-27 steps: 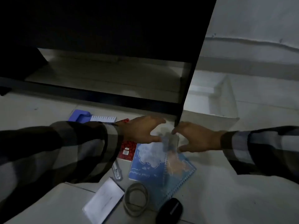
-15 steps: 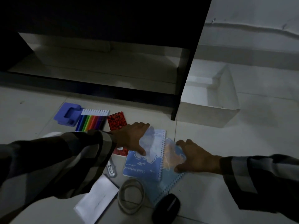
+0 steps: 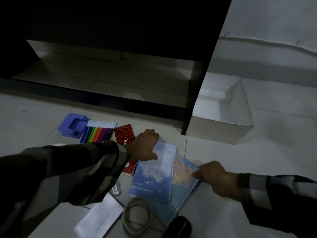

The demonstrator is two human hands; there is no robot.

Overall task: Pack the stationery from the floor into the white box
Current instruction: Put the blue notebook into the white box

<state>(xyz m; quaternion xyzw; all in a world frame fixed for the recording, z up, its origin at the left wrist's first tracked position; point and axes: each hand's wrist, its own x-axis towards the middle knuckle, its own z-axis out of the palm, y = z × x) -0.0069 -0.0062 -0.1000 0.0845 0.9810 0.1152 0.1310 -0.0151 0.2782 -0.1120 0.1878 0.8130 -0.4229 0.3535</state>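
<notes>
stationery lies scattered on the floor tiles (image 3: pixel 223 169) in the single head view, and the two spiral notebooks are the pieces in hand. the left hand (image 3: pixel 145 146) rests on the far left corner of the upper blue notebook (image 3: pixel 154 176), fingers curled over its top edge and thumb pressed onto the cover, so it looks closed on that corner. the right hand (image 3: pixel 213 177) pinches the right edge of the lower notebook (image 3: pixel 184 188), which sits fanned out beneath the upper one with its orange patch showing. just left of the left hand lie a red patterned booklet (image 3: pixel 124 134), a row of coloured markers (image 3: pixel 97 134) and a purple hole punch (image 3: pixel 72 126); nearer the body than both hands are a white pad (image 3: pixel 101 219), a coiled cable (image 3: pixel 137 215) and a dark rounded object (image 3: pixel 178 227), too dim to name. the white box (image 3: pixel 223 127) stands open beyond the right hand, beside the dark cabinet (image 3: pixel 197 100), and appears empty. the risk from here: the two notebooks are skewed and gripped separately, so lifting them together may let the lower one slide free, or the wire spirals may snag each other; the light is poor too, which makes a missed grip likelier.
</notes>
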